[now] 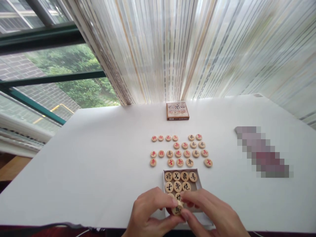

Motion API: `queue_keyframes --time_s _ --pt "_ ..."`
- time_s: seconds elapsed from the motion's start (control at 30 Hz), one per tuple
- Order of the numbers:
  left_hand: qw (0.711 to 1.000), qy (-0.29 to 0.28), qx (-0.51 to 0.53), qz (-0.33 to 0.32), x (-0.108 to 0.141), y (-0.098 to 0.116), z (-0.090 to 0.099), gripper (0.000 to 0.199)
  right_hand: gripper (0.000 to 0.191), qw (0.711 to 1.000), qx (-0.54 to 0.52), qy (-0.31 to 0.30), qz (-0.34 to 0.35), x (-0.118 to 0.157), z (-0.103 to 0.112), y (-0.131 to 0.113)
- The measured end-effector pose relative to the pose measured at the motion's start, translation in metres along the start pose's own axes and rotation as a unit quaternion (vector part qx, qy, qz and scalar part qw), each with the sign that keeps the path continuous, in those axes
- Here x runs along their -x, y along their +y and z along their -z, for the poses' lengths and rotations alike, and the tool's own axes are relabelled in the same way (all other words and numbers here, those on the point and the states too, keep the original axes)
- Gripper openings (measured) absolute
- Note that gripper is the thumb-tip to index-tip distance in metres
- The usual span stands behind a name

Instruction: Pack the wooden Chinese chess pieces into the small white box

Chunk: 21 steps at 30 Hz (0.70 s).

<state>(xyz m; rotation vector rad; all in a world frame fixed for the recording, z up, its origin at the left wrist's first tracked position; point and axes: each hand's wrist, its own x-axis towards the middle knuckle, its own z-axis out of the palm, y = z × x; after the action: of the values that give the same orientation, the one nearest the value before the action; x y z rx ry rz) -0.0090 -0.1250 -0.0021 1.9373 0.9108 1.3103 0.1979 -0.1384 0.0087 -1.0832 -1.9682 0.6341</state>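
Note:
Over the near end of an open shallow box point(164, 181), my left hand point(150, 210) and my right hand point(212, 210) meet with fingertips closed around a round wooden Chinese chess piece point(177, 210) marked in black. A tilted piece edge shows just above it, between the fingertips. In the box lie several black-marked Chinese chess pieces point(177, 186), face up in rows. My fingers hide part of the lower rows. Beyond the box, loose Chinese chess pieces point(178, 153) with red or black characters lie in uneven rows on the white table point(98, 164).
A printed box lid point(177, 111) lies farther back, near the striped curtain point(160, 49). To the right is a long pixelated object point(264, 153). A window point(74, 62) is at the left. A dark cable point(61, 226) runs along the near table edge.

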Motion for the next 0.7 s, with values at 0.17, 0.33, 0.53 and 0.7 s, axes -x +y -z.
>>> queue_keyframes --time_s 0.17,0.33,0.53,0.7 --pt "0.998 -0.034 -0.032 -0.033 -0.001 0.004 0.002 0.030 0.013 0.994 -0.065 -0.057 -0.066 -0.005 -0.004 -0.006" --pt "0.993 -0.069 -0.095 0.012 0.009 -0.004 0.017 0.043 0.013 0.994 -0.067 -0.037 -0.071 -0.002 -0.008 -0.001" --pt "0.969 -0.148 -0.193 0.039 0.018 -0.009 0.028 0.039 0.019 0.988 -0.071 -0.109 -0.086 0.004 -0.024 0.008" --pt "0.963 -0.173 -0.202 0.050 0.017 -0.009 0.024 0.037 0.015 0.979 -0.036 -0.157 -0.126 0.004 -0.033 0.010"
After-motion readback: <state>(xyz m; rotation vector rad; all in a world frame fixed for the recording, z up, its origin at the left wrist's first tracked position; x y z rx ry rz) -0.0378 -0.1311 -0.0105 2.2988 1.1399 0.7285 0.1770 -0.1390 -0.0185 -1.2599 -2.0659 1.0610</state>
